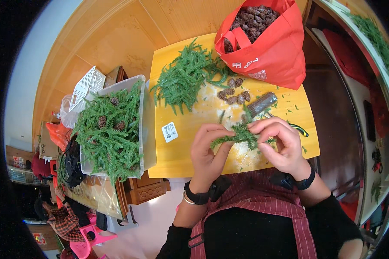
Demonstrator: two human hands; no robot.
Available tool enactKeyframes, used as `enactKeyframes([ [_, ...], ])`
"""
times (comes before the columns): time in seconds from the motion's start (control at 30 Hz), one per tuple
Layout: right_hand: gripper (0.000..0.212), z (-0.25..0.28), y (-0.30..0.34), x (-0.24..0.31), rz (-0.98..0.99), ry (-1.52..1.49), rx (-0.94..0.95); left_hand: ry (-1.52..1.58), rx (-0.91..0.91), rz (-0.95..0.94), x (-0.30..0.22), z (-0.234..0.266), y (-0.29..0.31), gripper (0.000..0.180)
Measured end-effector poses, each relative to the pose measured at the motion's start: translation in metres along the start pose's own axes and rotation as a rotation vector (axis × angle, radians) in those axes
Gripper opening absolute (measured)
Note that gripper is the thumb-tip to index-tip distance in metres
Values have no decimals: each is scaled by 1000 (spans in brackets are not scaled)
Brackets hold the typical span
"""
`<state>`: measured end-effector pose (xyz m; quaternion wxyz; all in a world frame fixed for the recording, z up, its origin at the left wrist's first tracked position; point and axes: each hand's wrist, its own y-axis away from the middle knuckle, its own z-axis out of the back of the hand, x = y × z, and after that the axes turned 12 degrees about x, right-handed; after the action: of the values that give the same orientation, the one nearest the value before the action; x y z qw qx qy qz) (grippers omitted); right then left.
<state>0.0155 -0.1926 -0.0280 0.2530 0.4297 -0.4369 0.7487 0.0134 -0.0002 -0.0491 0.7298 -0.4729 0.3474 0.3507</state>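
Over the near part of the yellow table (173, 157), both hands are closed on one green artificial pine sprig (243, 136). My left hand (211, 151) pinches its left end between thumb and fingers. My right hand (282, 144) grips the other end with thumb and fingertips, hiding part of it. Just beyond the sprig lies a dark brown bundle in clear wrap (263, 103). Several loose pine cones (232, 98) lie beyond that. Beside my right hand, a tool's green-and-black handle (300, 130) shows, the rest mostly covered by the hand.
A red bag (272, 60) full of pine cones stands at the far right. Green sprigs (183, 77) are heaped at the far left of the table. Left of the table, a clear tub (149, 129) holds sprigs with cones. A white label (169, 132) lies near it.
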Motion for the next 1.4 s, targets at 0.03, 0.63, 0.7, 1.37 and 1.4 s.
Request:
enactKeyframes([
  [0.03,9,2,0,1,5,112,6,9,8,-17,0,-1,-1,12],
  [0.63,5,9,6,-17,-515,-457,89,199,336,-11,-5,-10,5,19],
  [0.7,8,9,7,-13,-535,-423,55,188,337,-30,-6,-10,4,20],
  [1.37,28,61,97,-42,-728,375,-223,-386,91,-282,-5,-2,-8,29],
  [1.4,28,62,96,-35,-730,375,-220,-385,89,-279,-3,-3,-8,29],
])
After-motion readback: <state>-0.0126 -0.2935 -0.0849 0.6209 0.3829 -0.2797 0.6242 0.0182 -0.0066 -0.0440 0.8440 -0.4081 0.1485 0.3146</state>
